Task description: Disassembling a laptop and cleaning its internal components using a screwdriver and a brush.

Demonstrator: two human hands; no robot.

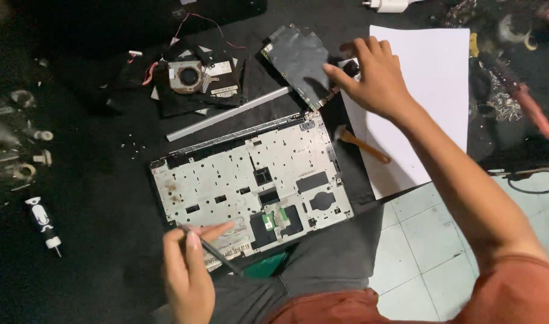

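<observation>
Near me, head view: my left hand (187, 273) pinches a thin dark metal tool (211, 247), its tip on the near-left edge of the silver perforated laptop base plate (238, 174) lying on the black mat (94, 198). Far right, my right hand (376, 78), fingers spread, rests on the white paper sheet (430, 72), fingertips touching a dark grey circuit board (298, 60). Far left of the board sits a copper-coloured cooling fan (187, 77). A wooden-handled tool (361, 146) lies just right of the plate.

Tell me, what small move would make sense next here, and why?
Probably bring the thin tool in the left hand down onto the laptop's metal frame: its tip hovers at the frame's near edge, while the right hand rests far off by the dark board.
</observation>
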